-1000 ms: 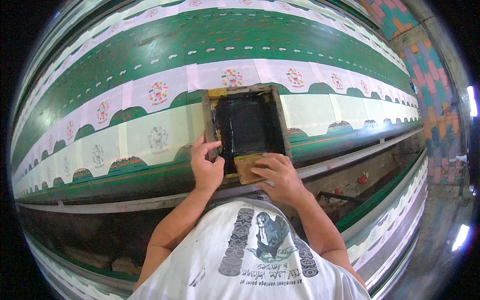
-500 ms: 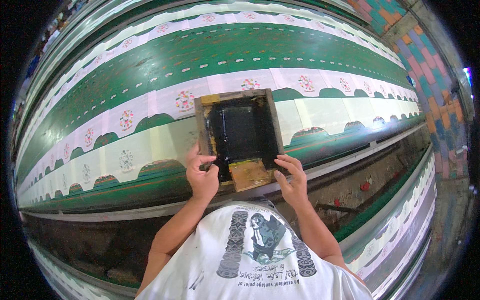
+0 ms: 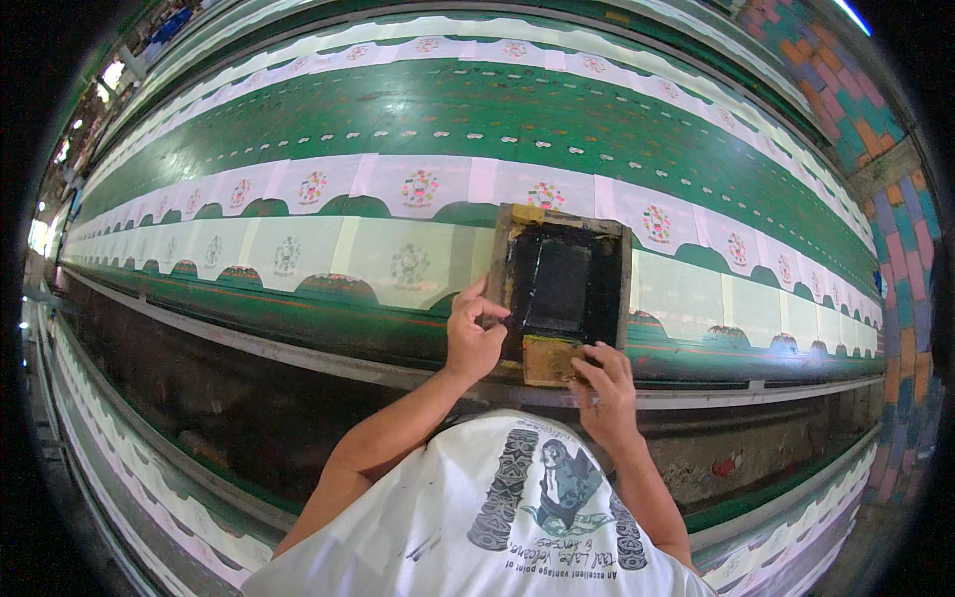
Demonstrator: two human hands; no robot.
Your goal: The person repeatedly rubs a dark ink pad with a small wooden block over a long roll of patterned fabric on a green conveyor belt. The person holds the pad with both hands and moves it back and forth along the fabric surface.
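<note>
A wooden screen frame (image 3: 619, 279) with dark mesh sits over a row of pale cloth pieces (image 3: 671, 303) on the long green table (image 3: 249, 114). Its border is stained yellow and black. My left hand (image 3: 477, 328) grips the frame's left side, fingers curled at the edge. A tan squeegee board (image 3: 546, 363) lies at the frame's near end, and my right hand (image 3: 604, 390) has its fingertips closed on that board's right part. Pieces left of the frame bear faint grey round designs; the row behind has colourful round prints (image 3: 420, 187).
A metal rail (image 3: 726, 396) runs along the near table edge, above a dark gap. Further rows of cloth on parallel tables (image 3: 129, 478) lie on both sides. A multicoloured brick-patterned surface (image 3: 895, 259) is at the right, with a tube light (image 3: 854, 16) above.
The frame and my hands appear further right in the view, which has shifted. My right hand went from the squeegee to the frame's right side, then back onto the squeegee.
</note>
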